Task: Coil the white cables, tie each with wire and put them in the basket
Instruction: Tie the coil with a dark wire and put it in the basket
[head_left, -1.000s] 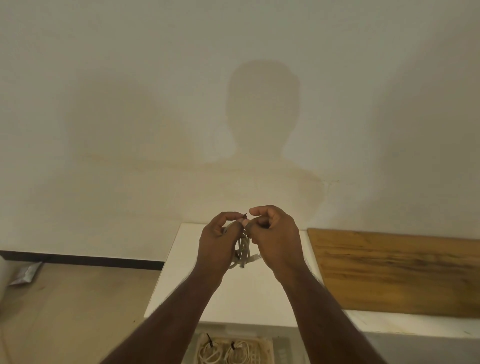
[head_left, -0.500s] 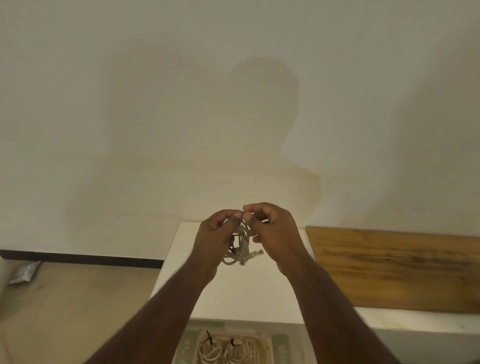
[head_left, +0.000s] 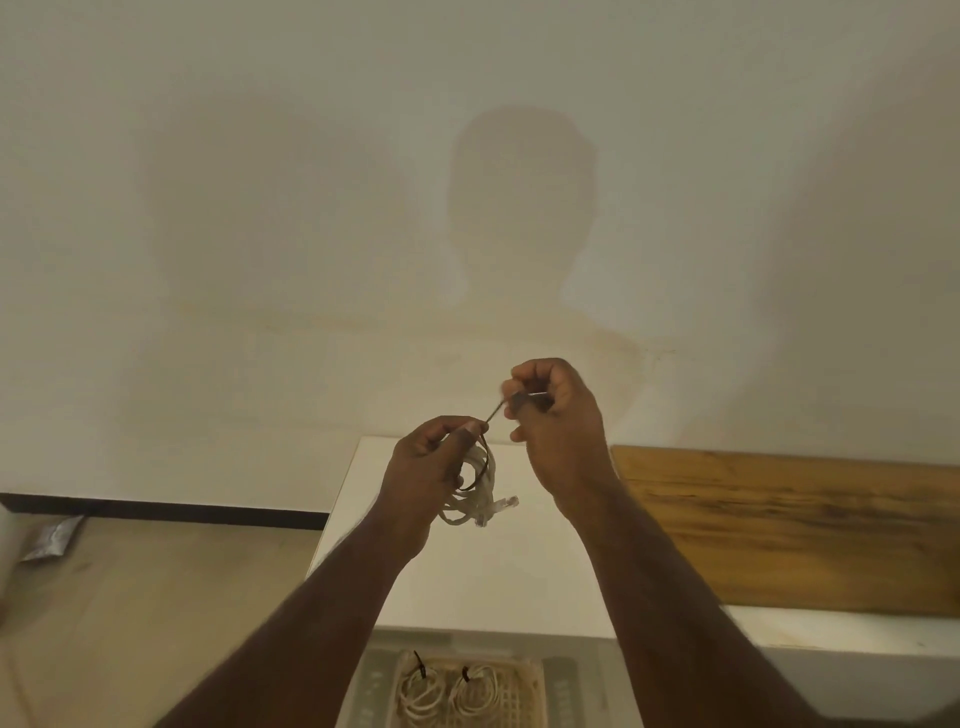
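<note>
White coiled cable (head_left: 475, 491) hangs upright, gripped by left hand (head_left: 423, 480); right hand (head_left: 558, 415) pinches thin dark wire (head_left: 496, 413), slanting up-right.

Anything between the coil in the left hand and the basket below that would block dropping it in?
Nothing visible does. The coil hangs from the left hand above the white table; the basket, nearer, lies open-topped.

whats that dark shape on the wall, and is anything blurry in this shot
Head view: the dark shape is the person's own shadow cast on the wall, so the light comes from behind them. Head view: the right hand and the wire it pinches are motion-blurred. Head view: the left hand holding the coiled cable looks sharper; the basket is cut off by the bottom edge.
</note>
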